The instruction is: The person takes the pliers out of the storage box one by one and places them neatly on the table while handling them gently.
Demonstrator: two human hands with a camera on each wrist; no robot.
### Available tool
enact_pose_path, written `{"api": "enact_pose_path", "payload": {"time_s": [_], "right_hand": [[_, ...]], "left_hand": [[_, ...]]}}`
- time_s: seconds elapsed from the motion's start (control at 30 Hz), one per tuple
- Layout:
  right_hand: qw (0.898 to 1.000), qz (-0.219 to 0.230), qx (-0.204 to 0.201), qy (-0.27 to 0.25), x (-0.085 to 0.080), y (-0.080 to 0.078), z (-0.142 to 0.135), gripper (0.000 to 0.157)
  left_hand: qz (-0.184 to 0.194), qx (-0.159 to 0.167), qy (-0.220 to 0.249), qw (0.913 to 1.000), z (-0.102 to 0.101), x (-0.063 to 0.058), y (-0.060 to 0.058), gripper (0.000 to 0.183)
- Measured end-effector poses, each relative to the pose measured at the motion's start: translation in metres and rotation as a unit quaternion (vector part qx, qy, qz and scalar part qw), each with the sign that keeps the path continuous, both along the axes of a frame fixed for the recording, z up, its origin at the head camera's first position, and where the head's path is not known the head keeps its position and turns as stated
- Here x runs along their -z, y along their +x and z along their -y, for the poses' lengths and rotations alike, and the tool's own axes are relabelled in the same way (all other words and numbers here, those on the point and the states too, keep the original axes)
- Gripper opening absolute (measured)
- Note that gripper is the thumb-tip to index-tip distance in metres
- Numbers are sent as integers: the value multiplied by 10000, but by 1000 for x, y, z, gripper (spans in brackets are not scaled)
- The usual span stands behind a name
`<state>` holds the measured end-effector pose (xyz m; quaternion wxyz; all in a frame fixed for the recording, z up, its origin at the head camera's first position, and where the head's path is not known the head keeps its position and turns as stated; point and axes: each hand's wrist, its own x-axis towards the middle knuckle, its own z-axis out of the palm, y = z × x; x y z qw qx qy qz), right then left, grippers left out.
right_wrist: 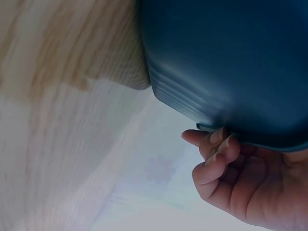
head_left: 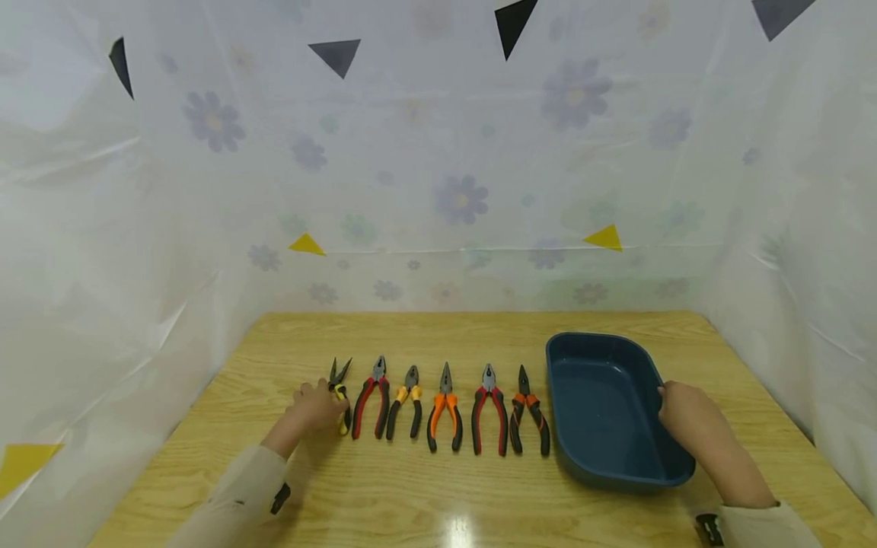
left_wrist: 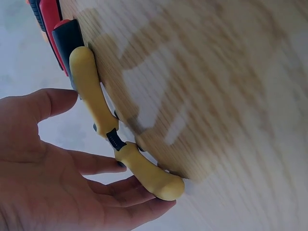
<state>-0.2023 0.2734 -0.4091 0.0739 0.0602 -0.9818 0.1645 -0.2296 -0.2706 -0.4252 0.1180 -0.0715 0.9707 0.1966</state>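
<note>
My left hand point(head_left: 318, 405) is at the left end of the row, holding needle-nose pliers point(head_left: 340, 390) with yellow-and-black handles and spread jaws. In the left wrist view, thumb and fingers lie on opposite sides of the yellow handles point(left_wrist: 91, 91); some fingertips are hidden behind the lower one. My right hand point(head_left: 695, 418) grips the right rim of a deep blue plastic basin point(head_left: 610, 415). In the right wrist view, curled fingers point(right_wrist: 214, 166) hold that rim from outside.
Right of the held pliers lie red-and-black pliers point(head_left: 364, 407), yellow-and-black pliers point(head_left: 400, 407), orange pliers point(head_left: 435, 415), more red-and-black pliers point(head_left: 478, 418) and orange-and-black long-nose pliers point(head_left: 517, 418). They rest on a wooden table point(head_left: 411, 502). A flowered sheet point(head_left: 411, 190) hangs behind.
</note>
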Motion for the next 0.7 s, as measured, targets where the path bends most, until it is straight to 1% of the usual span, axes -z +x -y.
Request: {"api": "enact_pose_path", "payload": {"time_s": [0.13,0.23,0.3,0.4,0.53,0.63,0.7], "right_hand": [[9999,77,107,-16,2,3,-2,27],[9996,-55,260,26,6,8,-2,26],[9989,-290,377,37,9,11,-2,26],[9957,-796,471,20,11,14,-1,28],[9888,-1425,446,-28,10,13,2,28],[9857,-1603,508,-107,6,13,7,28],[9833,-1742,514,-142,3,15,12,28]], "left_hand": [[-77,-2,-8,10000,-3,2,2,76],[-155,-4,16,9999,-5,1,5,76],[-280,-4,56,9996,-8,-1,7,75],[-673,-34,145,9976,-11,-4,10,72],[-1385,36,170,9902,-14,-8,17,67],[-1817,99,174,9832,-17,-11,24,64],[-2163,123,164,9761,-20,-12,28,63]]}}
